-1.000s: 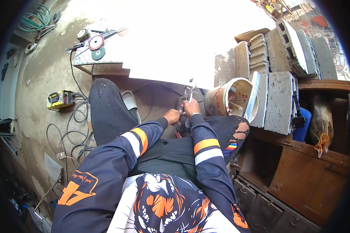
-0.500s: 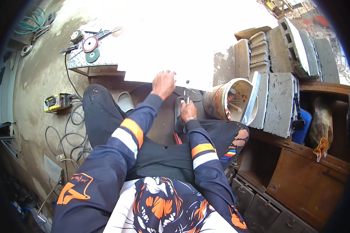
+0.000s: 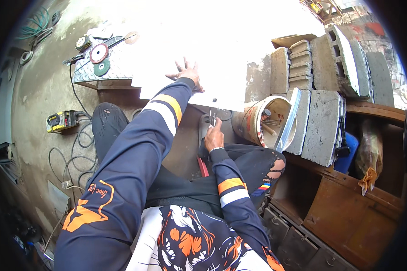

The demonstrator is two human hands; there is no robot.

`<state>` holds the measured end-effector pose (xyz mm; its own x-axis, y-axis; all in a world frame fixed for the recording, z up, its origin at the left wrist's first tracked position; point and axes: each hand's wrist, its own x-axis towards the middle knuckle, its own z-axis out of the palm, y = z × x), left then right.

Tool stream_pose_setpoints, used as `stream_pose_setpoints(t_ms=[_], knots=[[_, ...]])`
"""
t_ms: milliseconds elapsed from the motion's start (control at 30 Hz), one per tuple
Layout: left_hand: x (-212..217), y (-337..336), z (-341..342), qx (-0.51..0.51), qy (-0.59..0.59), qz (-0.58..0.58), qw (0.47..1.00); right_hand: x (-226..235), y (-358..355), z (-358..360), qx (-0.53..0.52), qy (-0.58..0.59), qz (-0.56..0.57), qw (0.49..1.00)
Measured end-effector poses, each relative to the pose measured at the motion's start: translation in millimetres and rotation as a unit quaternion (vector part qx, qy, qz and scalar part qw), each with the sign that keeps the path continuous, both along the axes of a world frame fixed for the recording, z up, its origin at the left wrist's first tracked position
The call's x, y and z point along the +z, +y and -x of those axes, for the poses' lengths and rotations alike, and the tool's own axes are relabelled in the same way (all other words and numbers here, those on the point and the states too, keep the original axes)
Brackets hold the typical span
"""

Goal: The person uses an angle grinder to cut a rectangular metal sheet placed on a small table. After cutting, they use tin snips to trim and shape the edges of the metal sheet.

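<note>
A large white sheet (image 3: pixel 167 93), washed out by glare, lies across the work surface in front of me. My left hand (image 3: pixel 187 76) is open on it near the front edge, fingers spread. Below the sheet's near edge, my right hand (image 3: pixel 214 136) is closed around a slim, shiny metal hand tool (image 3: pixel 214 116). Its upper end reaches the sheet's edge, where a small dark spot shows; I cannot make out the tool's exact kind.
Abrasive discs (image 3: pixel 99 53) and a tape measure (image 3: pixel 82 43) lie on a patterned metal plate at the left. To the right stand a tool bucket (image 3: pixel 253 118) and concrete blocks (image 3: pixel 323 122). A yellow-black device (image 3: pixel 62 121) and looped cables (image 3: pixel 79 156) occupy the left floor.
My left hand has moved forward over the sheet and its fingers have spread. The right hand keeps the metal tool near the sheet's edge, and the tool has shifted slightly.
</note>
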<state>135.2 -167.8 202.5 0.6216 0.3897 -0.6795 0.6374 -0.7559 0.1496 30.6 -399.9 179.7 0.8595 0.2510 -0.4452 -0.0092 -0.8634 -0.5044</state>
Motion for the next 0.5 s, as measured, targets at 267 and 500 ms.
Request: stream_pose_setpoints(t_ms=[267,500], knots=[[1.3,-5.7,-14.0,0.047,0.018,0.025,0.998,15.3,18.8,-18.5,0.029,0.036,0.126,0.991],[-3.2,-8.2,-19.7,0.081,0.004,0.058,0.995,36.8,24.2,-43.5,0.087,0.08,0.166,0.979]])
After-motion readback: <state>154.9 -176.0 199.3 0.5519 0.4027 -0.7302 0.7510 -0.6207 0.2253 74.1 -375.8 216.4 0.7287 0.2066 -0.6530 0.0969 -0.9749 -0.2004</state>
